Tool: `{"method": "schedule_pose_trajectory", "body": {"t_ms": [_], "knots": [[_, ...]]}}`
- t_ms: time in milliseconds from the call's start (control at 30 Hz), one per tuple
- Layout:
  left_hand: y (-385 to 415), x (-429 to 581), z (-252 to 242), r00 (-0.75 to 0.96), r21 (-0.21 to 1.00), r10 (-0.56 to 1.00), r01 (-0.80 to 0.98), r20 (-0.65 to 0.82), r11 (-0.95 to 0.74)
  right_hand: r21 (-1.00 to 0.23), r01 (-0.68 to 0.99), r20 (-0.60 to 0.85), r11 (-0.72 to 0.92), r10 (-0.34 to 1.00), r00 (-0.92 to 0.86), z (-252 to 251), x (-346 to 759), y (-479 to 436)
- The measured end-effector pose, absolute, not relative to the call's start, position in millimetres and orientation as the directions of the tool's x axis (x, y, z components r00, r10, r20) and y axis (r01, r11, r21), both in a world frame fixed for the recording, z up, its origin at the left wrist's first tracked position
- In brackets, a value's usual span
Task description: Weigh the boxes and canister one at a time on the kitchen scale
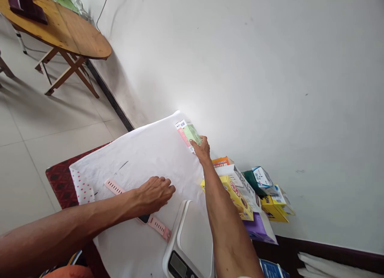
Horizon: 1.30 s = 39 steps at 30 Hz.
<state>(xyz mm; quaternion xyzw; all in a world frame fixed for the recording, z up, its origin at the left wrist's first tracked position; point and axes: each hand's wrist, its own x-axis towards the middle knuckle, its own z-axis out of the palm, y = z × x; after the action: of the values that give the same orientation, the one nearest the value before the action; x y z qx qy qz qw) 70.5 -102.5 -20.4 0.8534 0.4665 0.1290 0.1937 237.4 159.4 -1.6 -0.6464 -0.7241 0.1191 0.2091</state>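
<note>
Near the far corner of the white cloth [150, 150], my right hand [203, 148] grips a flat green and pink box [190, 135] with a barcode on its end. The thumb lies on its face; whether it is one box or two together I cannot tell. My left hand [157, 194] is above the middle of the cloth, fingers curled in, palm side hidden and no object showing. Under that forearm lies a smartwatch with a pink strap [159, 227], its screen mostly covered. A white digital scale [196, 234] sits to the right of it, partly behind my right forearm.
Several product boxes, among them a yellow carton [237, 196] and a purple box [261, 228], are stacked right of my right arm against the white wall [255, 78]. A wooden folding table [75, 30] stands at upper left on the tiled floor [24, 170].
</note>
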Motion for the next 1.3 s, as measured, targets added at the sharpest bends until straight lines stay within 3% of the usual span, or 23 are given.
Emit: {"method": "schedule_pose_trajectory", "body": {"t_ms": [300, 900, 1033, 1167, 1300], "knots": [[-102, 72, -20, 0.54, 0.449, 0.842, 0.748, 0.018, -0.489, -0.384, 0.913, 0.043, 0.136, 0.991, -0.129, 14, 254, 181], [-101, 71, -18, 0.525, 0.481, 0.851, 0.742, 0.017, -0.467, -0.398, 0.908, 0.121, 0.131, 0.989, -0.089, 15, 246, 180], [-100, 71, -17, 0.531, 0.479, 0.847, 0.742, 0.007, -0.469, -0.365, 0.901, 0.235, 0.236, 0.959, -0.156, 19, 246, 129], [-100, 69, -15, 0.544, 0.447, 0.839, 0.752, -0.006, -0.484, -0.239, 0.813, 0.399, 0.53, 0.817, -0.416, 20, 256, 28], [-101, 68, -13, 0.545, 0.405, 0.838, 0.77, -0.018, -0.492, -0.178, 0.867, 0.491, 0.465, 0.806, -0.331, 21, 299, -80]]}}
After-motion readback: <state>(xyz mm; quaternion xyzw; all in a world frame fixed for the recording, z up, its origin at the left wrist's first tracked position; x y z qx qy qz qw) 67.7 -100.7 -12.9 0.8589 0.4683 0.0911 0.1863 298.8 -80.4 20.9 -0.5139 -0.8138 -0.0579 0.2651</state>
